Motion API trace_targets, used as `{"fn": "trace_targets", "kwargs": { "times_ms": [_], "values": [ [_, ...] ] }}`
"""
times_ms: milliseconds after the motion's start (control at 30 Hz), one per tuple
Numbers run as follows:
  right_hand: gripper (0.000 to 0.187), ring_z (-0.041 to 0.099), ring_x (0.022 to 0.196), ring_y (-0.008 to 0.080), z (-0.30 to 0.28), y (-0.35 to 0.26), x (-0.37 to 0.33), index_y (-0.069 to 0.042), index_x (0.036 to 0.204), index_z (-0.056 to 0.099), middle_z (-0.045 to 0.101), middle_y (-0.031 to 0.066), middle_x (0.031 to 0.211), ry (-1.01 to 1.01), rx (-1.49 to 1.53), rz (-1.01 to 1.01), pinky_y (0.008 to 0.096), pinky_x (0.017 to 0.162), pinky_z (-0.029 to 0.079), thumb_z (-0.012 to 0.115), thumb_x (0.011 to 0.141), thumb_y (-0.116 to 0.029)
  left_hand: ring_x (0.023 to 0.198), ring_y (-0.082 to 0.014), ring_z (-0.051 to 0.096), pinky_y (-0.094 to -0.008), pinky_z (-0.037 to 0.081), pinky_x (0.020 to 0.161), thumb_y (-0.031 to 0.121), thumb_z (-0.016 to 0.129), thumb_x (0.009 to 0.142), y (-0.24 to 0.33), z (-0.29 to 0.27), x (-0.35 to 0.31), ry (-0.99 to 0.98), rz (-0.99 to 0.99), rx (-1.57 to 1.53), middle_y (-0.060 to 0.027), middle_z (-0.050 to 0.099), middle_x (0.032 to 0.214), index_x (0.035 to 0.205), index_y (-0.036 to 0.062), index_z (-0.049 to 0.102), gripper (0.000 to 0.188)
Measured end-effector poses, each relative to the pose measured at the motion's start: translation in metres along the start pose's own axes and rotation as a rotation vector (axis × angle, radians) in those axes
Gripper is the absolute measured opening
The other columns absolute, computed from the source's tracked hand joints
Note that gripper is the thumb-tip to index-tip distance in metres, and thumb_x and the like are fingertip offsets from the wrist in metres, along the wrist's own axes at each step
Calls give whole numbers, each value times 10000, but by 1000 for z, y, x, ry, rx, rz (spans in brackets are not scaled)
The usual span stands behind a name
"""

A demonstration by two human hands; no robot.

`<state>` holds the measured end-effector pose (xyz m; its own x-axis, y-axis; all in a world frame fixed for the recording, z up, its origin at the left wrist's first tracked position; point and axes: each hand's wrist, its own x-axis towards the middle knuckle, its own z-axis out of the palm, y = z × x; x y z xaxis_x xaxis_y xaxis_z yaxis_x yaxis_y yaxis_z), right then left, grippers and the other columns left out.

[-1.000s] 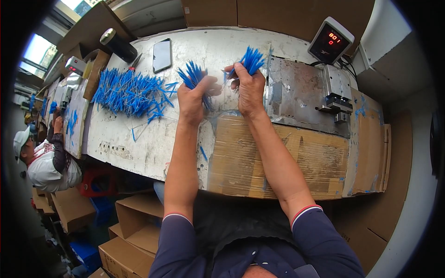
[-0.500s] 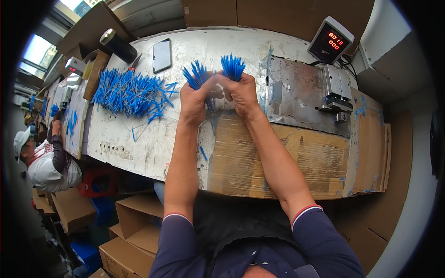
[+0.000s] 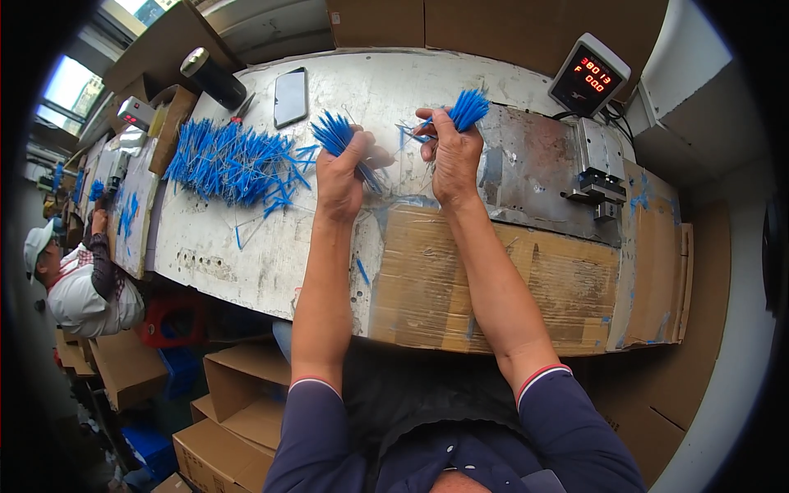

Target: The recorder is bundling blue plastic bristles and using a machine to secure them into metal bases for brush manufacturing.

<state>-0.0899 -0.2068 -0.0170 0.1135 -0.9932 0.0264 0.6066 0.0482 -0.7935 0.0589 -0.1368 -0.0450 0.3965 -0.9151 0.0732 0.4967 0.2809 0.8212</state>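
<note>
My left hand [image 3: 343,174] is closed round a bunch of thin blue bristle brushes [image 3: 332,131] with wire stems; their blue tips fan out above the thumb, and more blue shows below the palm. To its right, my right hand [image 3: 454,156] grips a second, tight bunch of blue brushes [image 3: 468,108], tilted up and to the right. A few loose blue brushes [image 3: 411,133] show between the two hands, close to the right fingers; whether they touch those fingers I cannot tell. Left of my hands, a large heap of the same brushes [image 3: 226,164] lies on the white worktable [image 3: 271,263].
A phone [image 3: 290,97] and a dark flask [image 3: 212,78] stand behind the heap. At right are a metal plate [image 3: 526,164], a metal fixture [image 3: 600,164] and a red-lit display [image 3: 589,74]. Cardboard [image 3: 493,279] covers the near edge. Another person [image 3: 90,287] works at far left.
My hands, close together before, have moved apart. The right one has gone right with its bunch, which now leans to the right. The left hand has barely moved. The display's lit digits differ.
</note>
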Motion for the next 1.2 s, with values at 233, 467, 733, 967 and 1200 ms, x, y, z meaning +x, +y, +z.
{"fn": "trace_targets", "kwargs": {
  "times_ms": [233, 467, 733, 967, 1200],
  "values": [
    [129, 554, 539, 74, -2, -3, -2, -52, 981, 641, 631, 16, 724, -46, -50, 72, 204, 434, 381, 686, 966, -171, 613, -83, 532, -263, 484, 556, 138, 671, 1002, 5, 10, -6, -35, -75, 82, -56, 657, 916, 1156, 46, 601, 192],
    [112, 503, 490, 45, -2, -3, -4, -44, 949, 694, 633, 18, 696, -104, -84, 150, 194, 419, 350, 758, 914, -129, 591, -64, 516, -220, 411, 505, 146, 695, 983, 8, 18, -10, -88, -186, 193, -58, 679, 922, 1150, 45, 607, 215],
    [106, 544, 521, 70, -15, 3, 7, -24, 934, 702, 672, 31, 727, 28, -66, 128, 241, 450, 399, 751, 918, -117, 565, -54, 510, -206, 384, 471, 127, 711, 965, 11, 18, -10, -63, -176, 265, -96, 710, 945, 1142, 35, 613, 222],
    [306, 695, 858, 270, -3, -5, 0, -91, 1011, 756, 736, 84, 918, -164, -994, -972, 388, 894, 526, 642, 769, 58, 531, -51, 493, -206, 362, 444, 110, 722, 945, 19, 9, -8, -3, -175, 324, -93, 708, 889, 1036, 24, 645, 147],
    [169, 672, 755, 345, -3, 1, -4, -89, 962, 729, 694, 168, 836, -542, -1042, -581, 408, 689, 535, 645, 831, -22, 495, -57, 433, -226, 308, 431, 133, 682, 974, 12, -4, -2, -23, -156, 281, -21, 653, 785, 1045, 32, 668, 124]
  ]
}}
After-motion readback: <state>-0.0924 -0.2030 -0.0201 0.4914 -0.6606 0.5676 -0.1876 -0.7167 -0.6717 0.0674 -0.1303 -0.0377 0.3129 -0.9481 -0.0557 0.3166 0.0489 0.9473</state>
